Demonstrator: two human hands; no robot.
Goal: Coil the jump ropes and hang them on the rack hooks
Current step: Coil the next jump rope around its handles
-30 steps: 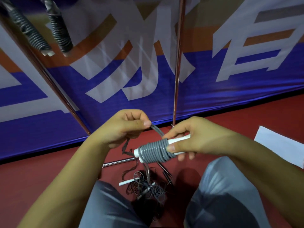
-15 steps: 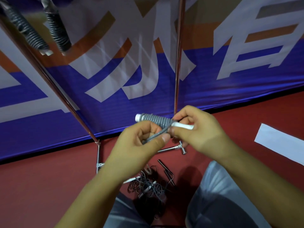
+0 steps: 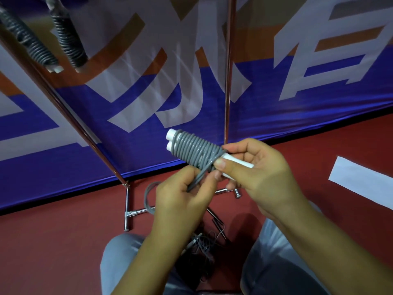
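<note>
We held the jump rope (image 3: 196,151) up in front of us, between our knees and the blue banner (image 3: 148,107), with its grey cord wound in tight turns around the two white handles (image 3: 172,139) laid side by side. Our right hand (image 3: 259,173) gripped the bundle at its near end, thumb pressed across the last turns of cord and fingers curled under the white handle ends that stuck out toward the right. Our left hand (image 3: 182,199) sat just below and to the left of the bundle, fingers curled, pinching the loose tail of the cord (image 3: 200,177) where it came off the coil; behind that hand a slack loop of the same cord (image 3: 147,196) hung down toward the floor. The far ends of the handles pointed up and to the left, tilted, clear of both hands. On the red floor (image 3: 53,241) below our hands lay a tangled heap of more ropes (image 3: 204,244), partly hidden by our left forearm, with a white handle tip showing in it. The metal rack (image 3: 228,67) stood against the banner, one upright pole straight above our right hand and a slanted pole at the left running down to the foot bars on the floor. At the top left two coiled ropes (image 3: 68,41) hung from above, their upper ends out of view. A white sheet (image 3: 365,182) lay on the floor at the right, well apart from our hands.
</note>
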